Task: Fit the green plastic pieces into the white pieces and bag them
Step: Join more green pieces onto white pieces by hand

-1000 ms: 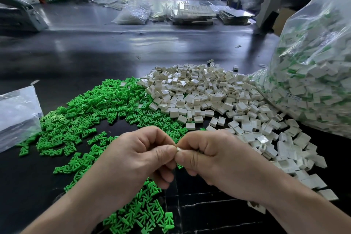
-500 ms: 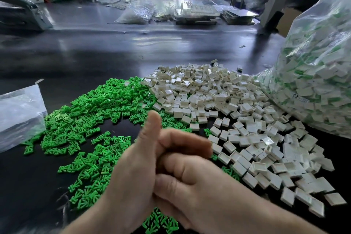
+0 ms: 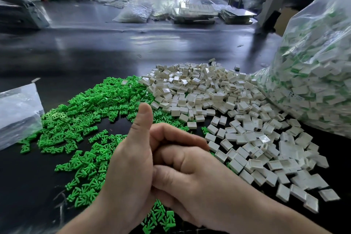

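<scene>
Head view: the left hand and right hand are pressed together low in the middle. The left thumb is upright and the left fingers curl over the right's curled fingers; whether they hold a piece cannot be told. Green plastic pieces lie heaped on the dark table at left. White pieces lie at right, beside a filled clear bag.
</scene>
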### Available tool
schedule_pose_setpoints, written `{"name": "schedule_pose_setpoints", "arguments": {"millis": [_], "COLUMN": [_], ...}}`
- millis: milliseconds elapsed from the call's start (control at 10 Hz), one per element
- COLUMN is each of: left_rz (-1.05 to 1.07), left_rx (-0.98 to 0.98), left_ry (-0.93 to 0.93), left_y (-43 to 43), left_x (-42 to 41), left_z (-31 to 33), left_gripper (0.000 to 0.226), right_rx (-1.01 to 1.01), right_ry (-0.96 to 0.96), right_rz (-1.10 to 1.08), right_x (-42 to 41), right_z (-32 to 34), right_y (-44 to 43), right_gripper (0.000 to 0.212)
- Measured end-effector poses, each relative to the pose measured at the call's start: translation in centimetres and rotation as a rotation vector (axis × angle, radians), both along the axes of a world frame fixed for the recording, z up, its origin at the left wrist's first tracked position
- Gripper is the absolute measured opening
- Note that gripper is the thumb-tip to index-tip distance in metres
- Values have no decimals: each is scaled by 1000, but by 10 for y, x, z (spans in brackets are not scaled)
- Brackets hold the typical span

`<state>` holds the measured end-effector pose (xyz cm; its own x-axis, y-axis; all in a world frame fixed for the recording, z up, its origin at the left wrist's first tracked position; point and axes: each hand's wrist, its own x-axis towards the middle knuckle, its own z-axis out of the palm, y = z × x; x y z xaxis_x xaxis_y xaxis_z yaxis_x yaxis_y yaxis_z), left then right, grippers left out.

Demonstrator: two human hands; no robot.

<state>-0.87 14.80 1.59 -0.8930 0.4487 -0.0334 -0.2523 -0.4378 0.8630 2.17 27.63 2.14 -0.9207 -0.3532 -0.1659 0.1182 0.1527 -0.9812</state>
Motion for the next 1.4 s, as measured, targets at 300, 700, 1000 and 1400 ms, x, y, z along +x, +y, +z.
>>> {"name": "schedule_pose_setpoints", "arguments": {"millis": [300,700,1000,1400], "left_rz": [127,191,51,111], "left_rx": [-492,-571,-1489,-1592], "left_ry": [673,682,1001,1205], "left_y": [-11,-13,-11,-3], "left_x": [-18,-18,-20,-22], "left_z": [-13,-13,-23,-35], "left_gripper": [20,14,59,23], "right_rx": [-484,-624,-729,1335], "right_ry": [-235,-188,-107,302], "right_rz": [-127,-7,-174,-196], "right_x": [-19,-24,-40,-40], "right_z": [-7,-17,-7,-16], "right_y": [35,43,90,78], "right_gripper": [18,3,29,34]}}
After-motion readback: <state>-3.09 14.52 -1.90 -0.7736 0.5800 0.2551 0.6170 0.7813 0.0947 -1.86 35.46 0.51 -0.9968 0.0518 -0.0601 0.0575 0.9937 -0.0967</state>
